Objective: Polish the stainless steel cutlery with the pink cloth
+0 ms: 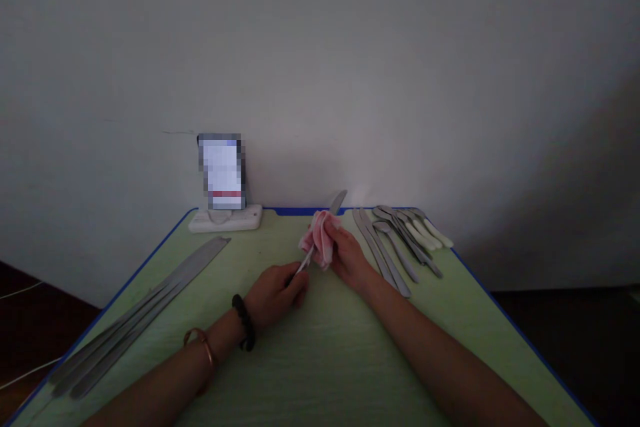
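— Left hand (277, 293): one, curled closed on the handle of a knife (339, 201).
— Right hand (349, 257): one, fingers gathered around a pink cloth (320, 237) folded about the blade, tip exposed, over the desk (310, 367).
— Step?
— Apparently wiping. Next stroke would need a steady handle and light cloth pressure, clear of the edge.
— Alongside?
— Spoons (383, 227), right.

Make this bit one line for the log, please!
left hand: grips knife | right hand: holds cloth around knife | left side: more knives | right side: cutlery
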A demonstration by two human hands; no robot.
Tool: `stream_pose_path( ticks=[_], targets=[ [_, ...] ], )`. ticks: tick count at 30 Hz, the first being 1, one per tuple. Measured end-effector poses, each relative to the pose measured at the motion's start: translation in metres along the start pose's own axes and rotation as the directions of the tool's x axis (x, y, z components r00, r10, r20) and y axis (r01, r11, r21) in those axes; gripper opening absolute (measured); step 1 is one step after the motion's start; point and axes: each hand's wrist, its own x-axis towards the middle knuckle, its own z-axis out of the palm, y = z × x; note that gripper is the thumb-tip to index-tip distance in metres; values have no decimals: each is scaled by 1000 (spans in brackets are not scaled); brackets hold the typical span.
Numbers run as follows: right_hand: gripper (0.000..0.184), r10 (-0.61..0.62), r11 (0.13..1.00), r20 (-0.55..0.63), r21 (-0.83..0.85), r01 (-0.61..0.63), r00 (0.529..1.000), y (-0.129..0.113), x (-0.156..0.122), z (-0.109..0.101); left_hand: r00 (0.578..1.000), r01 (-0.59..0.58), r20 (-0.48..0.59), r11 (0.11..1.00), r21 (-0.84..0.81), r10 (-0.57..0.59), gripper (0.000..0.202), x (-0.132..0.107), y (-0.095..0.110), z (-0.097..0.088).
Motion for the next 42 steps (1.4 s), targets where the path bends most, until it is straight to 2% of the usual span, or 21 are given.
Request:
stream_pose_path(
  ticks=[3, 5, 8, 10, 13, 16, 18, 21, 24, 26, 29, 31, 33, 35, 37, 40, 42],
  targets=[
    [32, 21, 1000, 6, 17, -21, 1000, 1, -2, 0, 998, 35, -43, 996, -86, -39, 42, 1, 0, 1],
    [29, 20, 999, 18, -49, -19, 1000, 2, -4, 0, 996, 48, -73, 992, -118, -56, 44, 2, 1, 1],
    [27, 21, 993, 14, -113, -20, 1000, 3, -6, 0, 995, 52, -77, 996, -72, -57, 48, 3, 2, 1],
    [27, 36, 997, 8, -65, -35, 999, 3, -5, 1, 997, 39, -64, 999, 2, -38, 46, 3, 1, 0],
    [29, 52, 994, -32, 93, -48, 998, 0, -3, 1, 999, 7, -32, 996, 93, -4, 42, 1, -2, 0],
    [32, 18, 986, -72, 169, -6, 997, -3, -1, 2, 1000, 8, 6, 994, 107, -9, 43, 0, -5, 1],
    [32, 16, 992, -28, 122, -13, 999, -3, -3, 2, 1000, 27, 5, 997, 73, -27, 46, 0, -5, 1],
    [31, 34, 998, 46, -61, -31, 998, -1, -7, 2, 998, 51, -20, 999, -12, -52, 52, 0, -2, 1],
    [31, 22, 979, 43, -203, -13, 999, 1, -9, 3, 998, 62, -31, 998, -12, -63, 53, 0, 2, 0],
    [32, 20, 987, 25, -162, -16, 999, 1, -9, 4, 999, 42, -22, 997, 61, -40, 49, 0, 3, 0],
    [32, 8, 1000, -42, 28, -7, 999, -2, -3, 1, 999, -46, 20, 983, 178, 43, 42, -1, 2, -2],
    [32, -26, 992, -110, 123, 40, 994, -4, 1, -1, 995, -96, 57, 973, 212, 86, 42, -2, -1, -3],
    [34, -66, 987, -134, 140, 84, 989, -5, 4, -4, 992, -105, 84, 972, 208, 89, 43, -3, -3, -3],
    [36, -60, 995, -95, 75, 68, 994, -4, 2, -4, 994, -73, 88, 982, 175, 58, 46, -3, -5, -3],
    [39, -46, 996, -68, -82, 41, 997, 0, -2, -1, 998, -23, 63, 992, 124, 15, 48, -2, -6, -3],
    [41, -77, 939, -79, -340, 46, 994, 6, -8, 5, 1000, 11, 18, 997, 75, -12, 49, 0, -7, -2],
    [43, -103, 905, -69, -420, 65, 992, 8, -8, 5, 1000, 0, 21, 996, 94, -2, 48, 0, -8, -3]
  ],
)
